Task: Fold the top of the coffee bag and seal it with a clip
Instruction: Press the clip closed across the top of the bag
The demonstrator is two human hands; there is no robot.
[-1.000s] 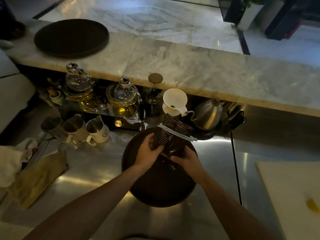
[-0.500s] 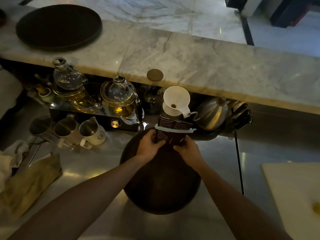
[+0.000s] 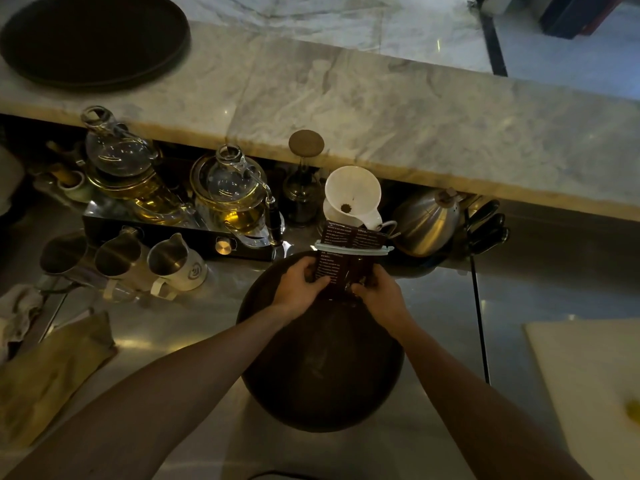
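The dark brown coffee bag (image 3: 346, 268) with small white print stands upright at the far rim of a round dark tray (image 3: 322, 368). A long pale clip (image 3: 353, 250) runs level across the bag below its top flap. My left hand (image 3: 298, 289) grips the bag's left side and my right hand (image 3: 382, 295) grips its right side, both below the clip. The bag's lower part is hidden behind my fingers.
Behind the bag stand a white dripper (image 3: 353, 195), a steel kettle (image 3: 427, 223) and a dark jar (image 3: 304, 181). Glass teapots (image 3: 232, 192) on a warmer and several pitchers (image 3: 173, 261) sit to the left. A cloth (image 3: 48, 375) lies at left, a white board (image 3: 588, 382) at right.
The bag went from tilted to upright, so the clip now lies level. Both hands stayed on its sides and shifted slightly toward the tray's far rim.
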